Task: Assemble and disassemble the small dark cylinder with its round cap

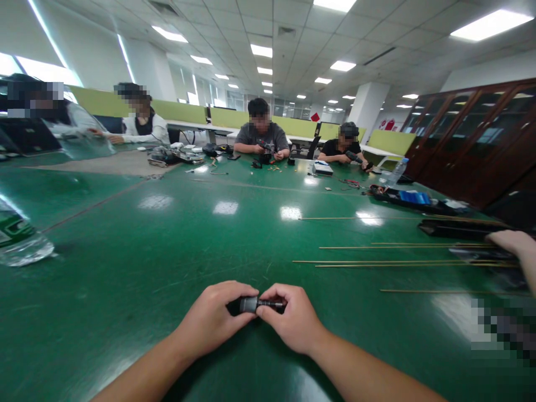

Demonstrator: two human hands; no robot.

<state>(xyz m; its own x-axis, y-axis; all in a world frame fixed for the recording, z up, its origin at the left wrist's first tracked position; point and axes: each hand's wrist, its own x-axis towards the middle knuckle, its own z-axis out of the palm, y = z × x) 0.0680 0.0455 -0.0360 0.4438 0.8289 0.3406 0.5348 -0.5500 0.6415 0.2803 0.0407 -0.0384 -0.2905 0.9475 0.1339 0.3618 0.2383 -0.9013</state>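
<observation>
Your left hand (213,314) and right hand (296,315) meet near the front middle of the green bench (167,240), with a small dark cylindrical piece (250,304) between them, lying roughly level and crosswise. The grip of your left hand is drawn in around its thicker body, thumb below and fingers above, with a grey part showing in the gap. The grip of your right hand is pinched close, thumb and forefinger on the slim shaft (268,304) that runs from the body toward your right palm; the shaft's far end is partly hidden by your hand. You cannot tell from here whether the piece touches the bench or sits just above it. Beyond your hands, to the right, several thin brass-coloured rods (335,261) lie roughly parallel, and another person's hand (513,244) rests by their far right ends, next to a long black packet (456,228). A clear bottle (25,245) with a green label stands at your far left. Across the bench, a person in a grey shirt (272,137) leans over small parts, and a person in a black shirt (335,149) holds a dark tool (355,158). A white box (322,168) lies between those two.
</observation>
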